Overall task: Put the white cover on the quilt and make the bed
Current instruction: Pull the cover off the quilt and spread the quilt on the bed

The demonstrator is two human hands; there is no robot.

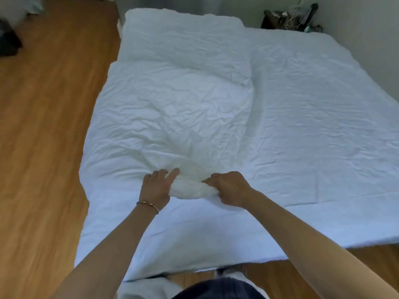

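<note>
The far right corner of the bed (323, 87) runs out of view at the right edge, and the dark clutter (289, 18) by the wall there is too blurred to name. At far left, dark and pale shapes on the wooden floor (43, 126) are cut off and unclear. Where the quilt ends inside the white cover (172, 117) cannot be told; white on white hides the edges.

The cover lies creased on the left half of the bed, its left side hanging over the bed's edge toward the floor, its far part folded as a thicker layer near the head end. At the near middle a creamy, bunched lump of quilt (190, 186) bulges up.

The left hand (156, 188), with a bracelet (149, 205) on its wrist, grips the lump's left side, forefinger stretched over the top. The right hand (228, 188) has curled fingers pinching the lump's right side. Both hands hold the same bunch, close together.
</note>
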